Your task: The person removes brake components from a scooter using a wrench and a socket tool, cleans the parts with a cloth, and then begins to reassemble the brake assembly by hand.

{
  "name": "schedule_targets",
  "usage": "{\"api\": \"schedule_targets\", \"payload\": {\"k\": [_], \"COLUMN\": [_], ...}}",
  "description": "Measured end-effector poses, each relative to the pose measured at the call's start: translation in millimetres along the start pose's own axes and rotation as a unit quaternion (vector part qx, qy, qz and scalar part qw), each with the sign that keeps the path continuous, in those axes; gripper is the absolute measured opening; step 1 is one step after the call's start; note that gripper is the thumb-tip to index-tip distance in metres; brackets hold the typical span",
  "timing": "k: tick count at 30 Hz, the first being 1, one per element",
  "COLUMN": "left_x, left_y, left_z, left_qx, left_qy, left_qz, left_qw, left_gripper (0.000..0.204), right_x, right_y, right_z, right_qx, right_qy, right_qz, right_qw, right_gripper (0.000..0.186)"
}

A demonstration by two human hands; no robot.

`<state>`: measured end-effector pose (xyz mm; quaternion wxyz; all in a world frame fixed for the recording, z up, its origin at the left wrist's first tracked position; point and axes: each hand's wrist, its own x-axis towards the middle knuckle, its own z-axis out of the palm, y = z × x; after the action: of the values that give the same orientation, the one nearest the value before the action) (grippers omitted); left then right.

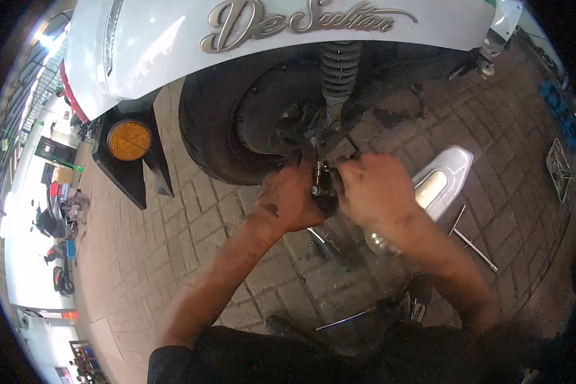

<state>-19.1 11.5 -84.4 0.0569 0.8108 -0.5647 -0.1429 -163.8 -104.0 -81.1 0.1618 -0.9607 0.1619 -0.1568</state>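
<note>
Between my two hands is a dark metal part [325, 192] with a shiny bolt or pin, which looks like a brake caliper. My left hand [288, 200] is closed around its left side. On the other side my right hand [379, 192] grips it with bent fingers; some fingertips are hidden. Both hands are low beside the black wheel [201, 131] of a white scooter [160, 38]. Just beyond them, the lower end of a coil-spring shock absorber [338, 72] meets the wheel hub area.
A glossy white cover [456, 168] lies on the brick paving right of my right hand. Near it is a T-handle wrench [475, 248]; a thin metal rod [340, 320] lies near my feet. A blue crate [564, 121] and wire basket [559, 171] stand far right. An orange reflector [130, 141] hangs left.
</note>
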Motion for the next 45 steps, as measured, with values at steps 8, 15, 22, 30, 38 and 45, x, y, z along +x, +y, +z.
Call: {"api": "schedule_targets", "payload": {"k": [8,15,22,30,38,45], "left_x": [1,-2,-3,-3,-3,-1], "left_y": [-3,-2,-3,-14,-17,-21], "left_z": [1,-2,-7,-1,1,2], "left_qx": [-0.021,0.027,0.011,0.026,-0.012,-0.021], "left_qy": [0.093,0.080,0.062,0.094,0.103,0.072], "left_qz": [0.062,0.036,0.052,0.077,0.099,0.082], "left_qw": [0.993,0.996,0.997,0.992,0.990,0.994], "left_gripper": [0.095,0.095,0.095,0.096,0.091,0.093], "right_x": [14,1,27,45,53,49], "right_y": [67,85,68,66,84,68], "right_z": [-31,-10,-5,5,12,8], "right_qx": [0.044,0.116,0.196,0.177,0.202,0.198], "right_qy": [0.088,0.043,-0.084,-0.120,-0.164,-0.202], "right_qz": [0.005,-0.045,-0.034,-0.093,-0.115,-0.029], "right_qw": [0.995,0.991,0.976,0.973,0.959,0.959], "right_gripper": [0.036,0.034,0.040,0.043,0.047,0.051]}}
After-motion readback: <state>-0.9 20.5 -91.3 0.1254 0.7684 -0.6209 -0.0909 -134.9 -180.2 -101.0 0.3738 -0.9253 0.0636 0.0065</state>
